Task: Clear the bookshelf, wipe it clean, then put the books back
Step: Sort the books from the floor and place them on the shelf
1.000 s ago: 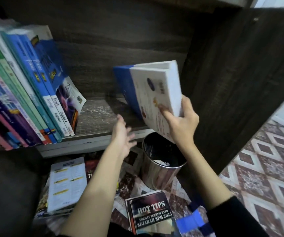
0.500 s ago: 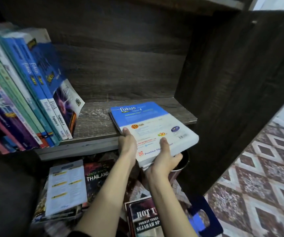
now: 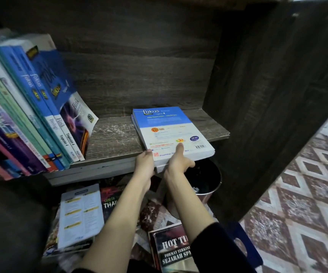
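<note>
Thick blue-and-white book (image 3: 169, 131) lies flat, back cover up, on dark wooden shelf (image 3: 115, 134), near end jutting past front edge. Cover reads "fokus", "4", "30". left hand (image 3: 144, 163) grips near-left corner; right hand (image 3: 179, 162) clamps near edge, thumb on cover. At left, leaning books (image 3: 41, 107), spines "Fizik", "Biologi", "Tingkatan 4". On floor below, "HOT TI…", "SEJARAH" booklet (image 3: 171, 251).
</note>
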